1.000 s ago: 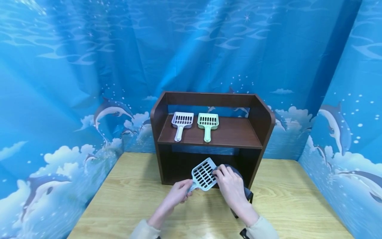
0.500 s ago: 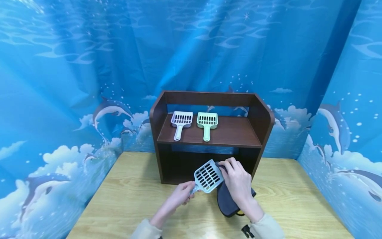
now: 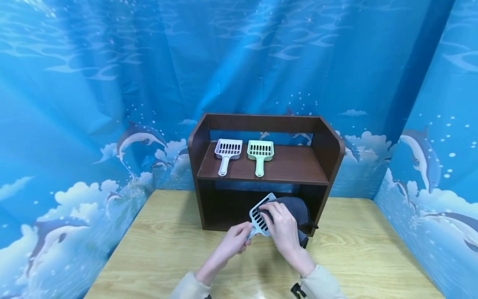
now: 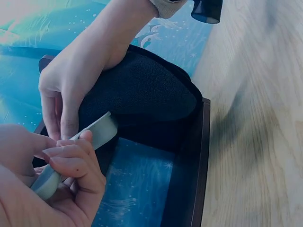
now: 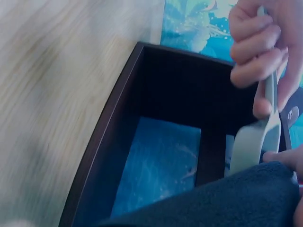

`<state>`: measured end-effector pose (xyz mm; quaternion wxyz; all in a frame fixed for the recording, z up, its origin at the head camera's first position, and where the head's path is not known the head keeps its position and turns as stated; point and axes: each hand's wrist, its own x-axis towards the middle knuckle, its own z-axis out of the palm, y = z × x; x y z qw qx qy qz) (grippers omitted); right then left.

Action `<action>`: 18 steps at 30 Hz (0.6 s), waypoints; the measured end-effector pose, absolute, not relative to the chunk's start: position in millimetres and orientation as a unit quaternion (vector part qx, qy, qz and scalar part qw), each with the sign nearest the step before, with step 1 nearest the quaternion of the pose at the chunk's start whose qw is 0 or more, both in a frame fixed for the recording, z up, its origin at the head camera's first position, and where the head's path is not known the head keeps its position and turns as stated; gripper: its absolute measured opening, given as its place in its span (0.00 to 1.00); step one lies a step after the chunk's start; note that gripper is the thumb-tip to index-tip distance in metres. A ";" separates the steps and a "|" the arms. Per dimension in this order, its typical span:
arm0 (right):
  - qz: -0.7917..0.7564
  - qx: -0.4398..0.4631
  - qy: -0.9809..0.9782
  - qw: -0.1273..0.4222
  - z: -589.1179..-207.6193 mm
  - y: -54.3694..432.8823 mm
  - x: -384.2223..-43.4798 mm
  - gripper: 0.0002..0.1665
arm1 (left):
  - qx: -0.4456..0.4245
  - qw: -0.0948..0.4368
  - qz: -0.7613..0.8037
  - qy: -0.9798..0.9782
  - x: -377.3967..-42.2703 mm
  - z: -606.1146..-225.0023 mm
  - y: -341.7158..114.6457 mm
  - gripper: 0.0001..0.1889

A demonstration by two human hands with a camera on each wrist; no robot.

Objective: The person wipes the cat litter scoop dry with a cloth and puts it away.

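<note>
In the head view my left hand grips the handle of a light blue slotted litter scoop, its head tilted up in front of the shelf's lower compartment. My right hand pinches a dark navy cloth with black trim and presses it at the scoop's slotted face, covering part of the slots. In the left wrist view the cloth drapes broadly below the right hand, beside the scoop. From the right wrist, the scoop head shows in profile, right at the edge of the cloth.
A dark brown two-tier shelf stands behind the hands on a light wood table. A lilac litter scoop and a green one lie on its upper tier. Blue ocean-print curtains surround the table.
My right hand has moved leftward over the scoop's face, and the cloth swings from hanging below the hand to spread behind it. The scoop has turned more edge-on.
</note>
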<state>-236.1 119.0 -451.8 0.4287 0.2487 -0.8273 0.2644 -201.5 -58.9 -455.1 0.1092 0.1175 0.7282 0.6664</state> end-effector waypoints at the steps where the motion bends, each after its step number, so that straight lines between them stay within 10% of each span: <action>1: 0.269 0.260 -0.825 0.424 -452.1 116.9 -236.4 0.12 | 0.116 0.105 0.665 0.730 -202.1 -454.9 -58.8 0.18; 18: 0.115 0.416 -0.836 0.340 -454.1 129.3 -228.6 0.18 | 0.069 0.031 0.647 0.759 -208.1 -456.0 -73.9 0.18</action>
